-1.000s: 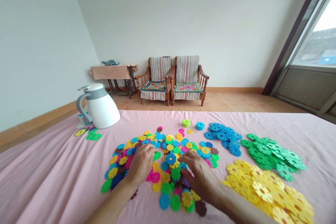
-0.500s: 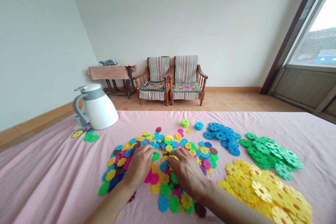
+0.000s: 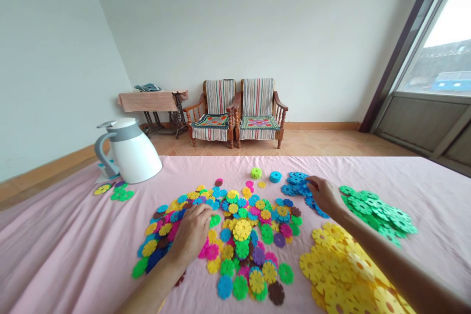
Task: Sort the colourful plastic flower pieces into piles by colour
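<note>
A mixed pile of coloured flower-shaped plastic discs (image 3: 239, 225) lies on the pink cloth in front of me. My left hand (image 3: 191, 233) rests palm down on the pile's left part, fingers lying loosely on the discs and gripping nothing. My right hand (image 3: 324, 195) has reached out to the pile of blue discs (image 3: 300, 187). Its fingers are pinched together at that pile's edge on a blue disc. A large yellow disc (image 3: 242, 229) lies uncovered in the middle of the mixed pile.
A green pile (image 3: 379, 211) and a yellow pile (image 3: 338, 270) lie to the right. A white jug (image 3: 130, 149) stands at the far left with a few discs (image 3: 114, 191) beside it. Two small stacks (image 3: 265, 174) sit behind the mixed pile. Two chairs (image 3: 235, 113) stand beyond the table.
My right hand left the middle of the mixed pile and moved right and away to the blue pile. The large blue disc is gone from the middle. My left hand stayed put.
</note>
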Demonstrator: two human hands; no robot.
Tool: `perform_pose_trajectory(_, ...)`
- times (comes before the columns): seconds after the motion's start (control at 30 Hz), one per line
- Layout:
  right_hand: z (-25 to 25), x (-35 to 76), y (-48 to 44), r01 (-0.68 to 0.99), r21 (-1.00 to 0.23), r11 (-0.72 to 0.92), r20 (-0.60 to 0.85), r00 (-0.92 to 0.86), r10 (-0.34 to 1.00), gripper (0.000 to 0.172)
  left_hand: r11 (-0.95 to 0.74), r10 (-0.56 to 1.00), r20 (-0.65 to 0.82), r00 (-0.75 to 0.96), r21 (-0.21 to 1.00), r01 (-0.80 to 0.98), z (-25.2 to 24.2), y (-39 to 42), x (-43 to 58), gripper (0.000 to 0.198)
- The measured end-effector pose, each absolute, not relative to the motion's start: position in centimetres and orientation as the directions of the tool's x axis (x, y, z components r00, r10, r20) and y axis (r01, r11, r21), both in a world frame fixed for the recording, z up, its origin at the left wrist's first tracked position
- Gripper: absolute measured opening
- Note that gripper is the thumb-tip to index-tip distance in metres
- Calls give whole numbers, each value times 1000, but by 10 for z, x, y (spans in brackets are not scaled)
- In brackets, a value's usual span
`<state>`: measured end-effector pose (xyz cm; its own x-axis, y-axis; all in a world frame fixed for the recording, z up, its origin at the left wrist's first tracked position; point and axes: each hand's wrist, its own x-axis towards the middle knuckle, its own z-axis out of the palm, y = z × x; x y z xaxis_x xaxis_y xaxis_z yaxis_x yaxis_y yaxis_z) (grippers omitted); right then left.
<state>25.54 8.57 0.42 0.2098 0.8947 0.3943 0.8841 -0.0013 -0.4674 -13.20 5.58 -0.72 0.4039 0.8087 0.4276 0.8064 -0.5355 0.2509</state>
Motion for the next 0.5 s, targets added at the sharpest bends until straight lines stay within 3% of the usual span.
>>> perform_pose_trajectory(0.1, 5, 257, 86, 891, -453, -31, 394, 231, 889, 36, -535, 807, 431, 403, 247, 808, -6, 55, -132, 27)
perform_pose_trajectory(0.17, 6, 239, 78, 898, -438, 43, 393, 148, 908, 35, -537, 806, 433, 404, 247, 807, -6, 54, -132, 27)
perform_pose_trajectory(0.33, 13, 161, 43, 817, -418, 396, 341, -263, 903, 25, -540, 806, 428, 409, 249, 804, -9, 56, -133, 28)
perform_pose_trajectory(0.43, 19, 127, 26, 688, -367, 626, 287, -557, 780, 40, -535, 813, 415, 409, 253, 806, -10, 57, -133, 28)
perform_pose_trajectory(0.5, 21, 115, 21, 648, -309, 696, 236, -656, 717, 55, -530, 818, 406, 408, 254, 809, -9, 57, -133, 28)
